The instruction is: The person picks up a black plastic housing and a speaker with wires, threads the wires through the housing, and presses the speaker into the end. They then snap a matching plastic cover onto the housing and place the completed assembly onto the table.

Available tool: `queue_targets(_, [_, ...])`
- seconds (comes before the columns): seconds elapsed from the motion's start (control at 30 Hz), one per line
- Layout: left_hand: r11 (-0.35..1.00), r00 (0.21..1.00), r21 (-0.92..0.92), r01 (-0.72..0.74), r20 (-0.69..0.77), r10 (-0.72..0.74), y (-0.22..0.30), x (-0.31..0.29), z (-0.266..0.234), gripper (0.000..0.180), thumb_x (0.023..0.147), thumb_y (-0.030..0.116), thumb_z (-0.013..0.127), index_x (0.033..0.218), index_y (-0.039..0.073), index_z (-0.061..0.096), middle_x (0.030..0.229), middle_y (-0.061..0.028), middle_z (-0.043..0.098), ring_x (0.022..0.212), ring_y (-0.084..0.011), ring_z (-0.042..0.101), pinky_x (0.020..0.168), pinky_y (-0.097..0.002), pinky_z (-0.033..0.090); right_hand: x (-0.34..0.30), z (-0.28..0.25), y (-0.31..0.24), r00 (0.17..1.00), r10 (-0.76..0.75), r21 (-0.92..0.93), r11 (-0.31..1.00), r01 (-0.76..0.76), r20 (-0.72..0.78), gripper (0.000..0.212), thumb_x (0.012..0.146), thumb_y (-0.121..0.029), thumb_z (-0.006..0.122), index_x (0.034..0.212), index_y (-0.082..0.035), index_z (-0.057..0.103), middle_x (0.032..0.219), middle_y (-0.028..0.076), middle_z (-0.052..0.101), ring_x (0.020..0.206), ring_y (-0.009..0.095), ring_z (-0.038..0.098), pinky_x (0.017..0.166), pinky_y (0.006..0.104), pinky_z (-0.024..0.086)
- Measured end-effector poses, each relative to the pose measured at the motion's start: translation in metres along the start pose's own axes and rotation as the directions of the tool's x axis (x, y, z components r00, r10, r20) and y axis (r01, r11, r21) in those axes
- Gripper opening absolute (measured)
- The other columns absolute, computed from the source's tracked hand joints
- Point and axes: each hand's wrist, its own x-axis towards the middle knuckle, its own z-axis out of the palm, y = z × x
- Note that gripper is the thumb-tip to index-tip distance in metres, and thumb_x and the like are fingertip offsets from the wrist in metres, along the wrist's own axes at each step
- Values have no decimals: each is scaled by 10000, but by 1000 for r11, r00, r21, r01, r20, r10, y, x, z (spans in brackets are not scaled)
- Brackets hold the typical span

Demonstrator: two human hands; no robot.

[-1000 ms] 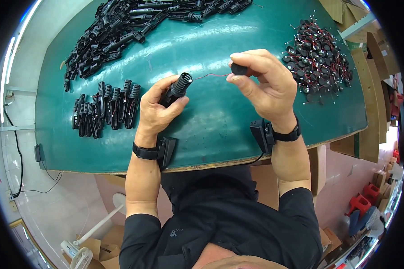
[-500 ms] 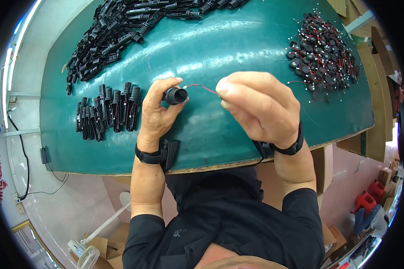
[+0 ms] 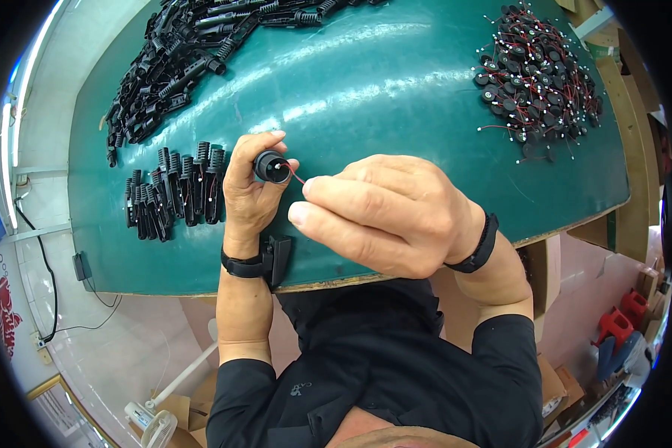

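My left hand (image 3: 248, 190) is wrapped round a black tubular plastic housing (image 3: 261, 166), its round open end facing up toward me. Close on its right, my right hand (image 3: 399, 213) pinches a thin red wire (image 3: 299, 175) between thumb and fingertips. The wire runs from those fingertips into the mouth of the housing, where a small white connector (image 3: 278, 166) shows. Whatever else the right fingers hold at the wire's other end is hidden. Left of my left hand, several similar black housings (image 3: 176, 187) with ribbed ends lie in a row.
A green-topped table (image 3: 396, 112) carries a large heap of black housings (image 3: 164, 71) at the far left. Small round black parts with red wires (image 3: 537, 82) are piled at the far right. Red stools (image 3: 614, 325) stand on the floor at the right.
My right hand has moved left and nearer to me, toward the housing. The wire's white connector, earlier outside the housing, is now in its mouth. My left hand has shifted slightly.
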Motion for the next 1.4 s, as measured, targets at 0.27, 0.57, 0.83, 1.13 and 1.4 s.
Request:
queue_targets(0.27, [998,998,33,-55,-18,55,1,3,6,488,791,-48,846,1229,76,670,1023,-59,654,937,-175,639,819,-293,531,-4,8,-4,1000,-8,-22,1000,8,-3,304,787,-17,742,1086,32,730,1012,137,698,750,197,690,657,314,618])
queue_targets(0.57, [998,999,46,-53,-8,53,2,4,7,492,781,-55,847,1224,75,676,1023,-64,656,930,-178,646,807,-290,533,-6,10,-2,1000,4,-32,999,-4,16,296,801,-27,727,1091,32,728,1021,131,689,747,195,686,652,306,610])
queue_targets(0.83, [999,999,34,-42,23,41,5,2,1,512,762,-62,847,1229,79,690,1007,-71,674,917,-179,655,807,-299,535,-3,13,-1,997,52,24,998,-53,51,299,814,-23,725,1109,28,724,1020,141,695,749,204,692,645,316,605])
queue_targets(1.13, [1000,998,-18,2,69,-1,8,-6,-10,537,757,-26,869,1251,65,679,1001,-75,706,898,-181,678,814,-302,542,4,23,5,952,304,175,939,-294,-30,373,790,75,792,1148,-5,727,1004,102,699,756,182,674,684,305,579])
queue_targets(1.4, [998,998,-16,65,8,-65,20,-14,-25,518,789,35,892,1243,52,644,985,-74,727,858,-160,702,796,-302,566,10,27,-6,809,586,225,782,-582,56,384,784,46,838,1140,-69,749,930,45,660,682,113,579,618,268,486])
